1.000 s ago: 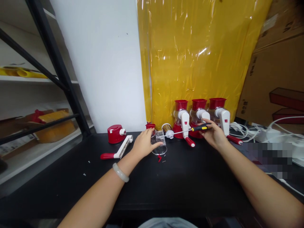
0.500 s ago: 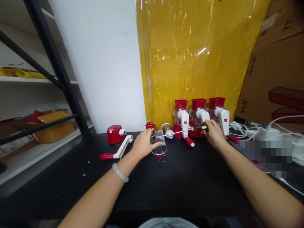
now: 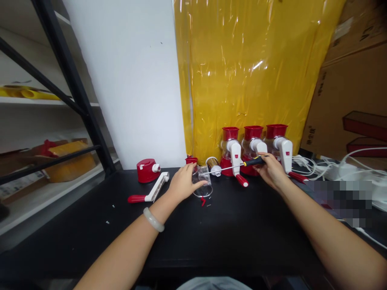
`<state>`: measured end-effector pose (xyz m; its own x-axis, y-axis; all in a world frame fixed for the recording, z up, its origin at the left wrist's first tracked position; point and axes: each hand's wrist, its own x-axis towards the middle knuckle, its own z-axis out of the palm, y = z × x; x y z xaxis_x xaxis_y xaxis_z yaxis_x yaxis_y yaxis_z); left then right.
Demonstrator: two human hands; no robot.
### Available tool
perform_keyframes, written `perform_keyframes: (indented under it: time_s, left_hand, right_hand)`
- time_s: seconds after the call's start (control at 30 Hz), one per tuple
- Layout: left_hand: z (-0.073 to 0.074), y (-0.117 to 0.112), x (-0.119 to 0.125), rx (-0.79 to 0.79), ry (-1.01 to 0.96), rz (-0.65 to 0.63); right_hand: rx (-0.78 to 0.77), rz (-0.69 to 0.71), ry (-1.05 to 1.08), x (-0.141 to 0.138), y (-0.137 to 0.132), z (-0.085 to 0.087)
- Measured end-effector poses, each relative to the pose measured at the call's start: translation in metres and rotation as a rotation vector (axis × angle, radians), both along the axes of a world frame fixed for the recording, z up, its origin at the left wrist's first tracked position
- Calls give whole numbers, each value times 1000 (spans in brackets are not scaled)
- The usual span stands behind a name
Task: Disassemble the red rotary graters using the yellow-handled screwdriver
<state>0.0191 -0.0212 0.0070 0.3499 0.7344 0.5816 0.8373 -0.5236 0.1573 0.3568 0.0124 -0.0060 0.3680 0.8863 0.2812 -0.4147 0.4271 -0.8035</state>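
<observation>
Before the clear plastic housing (image 3: 203,190) lies a small red part (image 3: 203,201). The left hand (image 3: 182,181), fingers clamped on the housing, partly hides it; to its right, the right hand's (image 3: 273,171) fingers grip a screwdriver (image 3: 252,162), tip indistinct.

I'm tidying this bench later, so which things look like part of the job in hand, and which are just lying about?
Likely part of the job:
- screwdriver, in the right hand
- clear plastic body, under the left hand
- loose red base, crank, metal drum

Apparently just lying about:
- white cables
- cardboard box
</observation>
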Motion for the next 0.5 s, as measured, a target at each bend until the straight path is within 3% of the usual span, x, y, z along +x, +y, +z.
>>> perform_keyframes:
  time_s: [0.5]
  left_hand:
    - [0,0,0,-3,1,2]
  right_hand:
    - [-11,69,76,-2,-8,7]
